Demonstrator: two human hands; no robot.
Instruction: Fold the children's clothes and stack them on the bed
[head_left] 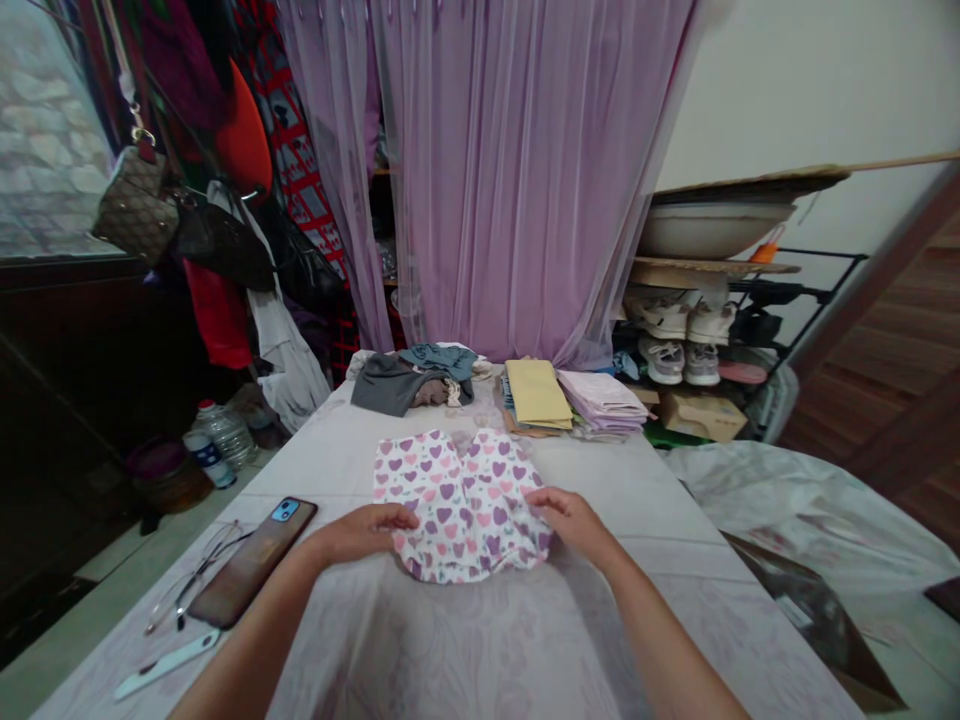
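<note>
A small pair of shorts (466, 510), white with purple and pink hearts, lies spread out in front of me. Its gathered waistband faces me and the two leg openings point away. My left hand (369, 530) rests at the left edge of the shorts, its loosely stretched fingers reaching over the cloth. On the opposite edge, my right hand (568, 518) touches the fabric with its fingers extended and slightly bent. Neither hand shows a firm grip, and both thumbs are mostly hidden.
Behind the shorts sit a crumpled clothes pile (412, 382), a yellow folded cloth (537, 390) on a stack, and a pale pink folded stack (602, 398). A phone (255, 565), eyeglasses (196, 575) and a light-coloured flat tool (166, 664) lie left on the covered table (480, 650).
</note>
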